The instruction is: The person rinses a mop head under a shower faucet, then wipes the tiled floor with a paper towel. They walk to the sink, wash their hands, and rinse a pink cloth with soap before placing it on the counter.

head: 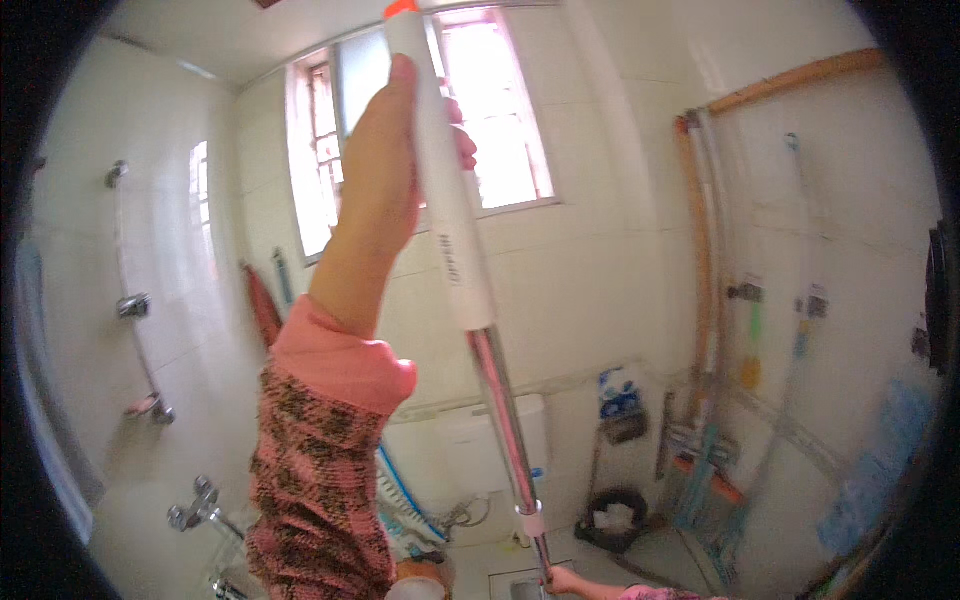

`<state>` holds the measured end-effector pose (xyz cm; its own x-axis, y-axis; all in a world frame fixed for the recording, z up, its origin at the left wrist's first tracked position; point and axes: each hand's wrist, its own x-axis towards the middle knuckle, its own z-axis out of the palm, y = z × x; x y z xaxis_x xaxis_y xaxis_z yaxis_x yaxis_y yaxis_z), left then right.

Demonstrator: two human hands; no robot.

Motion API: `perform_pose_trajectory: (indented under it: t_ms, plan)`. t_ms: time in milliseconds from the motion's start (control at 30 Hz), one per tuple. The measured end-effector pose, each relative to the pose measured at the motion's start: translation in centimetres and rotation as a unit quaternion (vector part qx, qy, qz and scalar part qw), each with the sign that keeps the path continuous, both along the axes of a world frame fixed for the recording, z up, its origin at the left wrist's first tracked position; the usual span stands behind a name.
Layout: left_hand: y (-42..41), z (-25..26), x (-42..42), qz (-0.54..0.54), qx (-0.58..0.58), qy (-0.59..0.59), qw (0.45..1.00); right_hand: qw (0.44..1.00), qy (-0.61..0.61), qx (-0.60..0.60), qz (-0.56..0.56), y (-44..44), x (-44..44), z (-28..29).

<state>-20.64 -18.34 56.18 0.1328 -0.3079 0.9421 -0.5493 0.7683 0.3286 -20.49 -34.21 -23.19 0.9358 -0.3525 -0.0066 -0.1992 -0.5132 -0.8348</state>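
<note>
My left hand [390, 142], in a pink patterned sleeve, is closed around the white plastic grip of a telescopic mop handle [457, 262] with an orange end cap. The handle slants down across the middle of the view, its chrome pole narrowing past a pale collar. Near the bottom edge my right hand [568, 580] grips the thinner lower pole. The tool's lower end is out of view.
A white cistern [495, 442] is on the wall ahead, a black waste bin [613, 517] to its right. Mops and brushes line the right wall. At left are a shower rail [124, 232] and a mixer tap [196, 510]. A window [491, 112] is above.
</note>
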Motion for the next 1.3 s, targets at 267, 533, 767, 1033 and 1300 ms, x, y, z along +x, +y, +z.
perform_pose_trajectory:
  t_ms: [267,533,767,1033,1300]
  plan:
    - [-9.8,-9.4,2.8,-0.098,0.106,0.013,0.989,0.945,-0.181,0.182,-0.203,-7.0,-4.9,8.1]
    - [-13.7,-30.0,6.5,-0.204,0.389,0.191,0.878,0.88,-0.065,0.117,-0.455,-14.1,-12.3,13.6]
    - [-13.2,-40.0,7.8,-0.233,0.456,0.315,0.799,0.827,-0.088,0.153,-0.534,-18.3,-16.1,14.3]
    - [-12.4,-42.0,8.9,-0.21,0.458,0.343,0.792,0.835,-0.094,0.157,-0.518,-24.6,-19.6,10.1]
    - [-9.5,-43.4,9.9,-0.17,0.457,0.394,0.779,0.843,-0.074,0.086,-0.526,-23.4,-20.0,13.6]
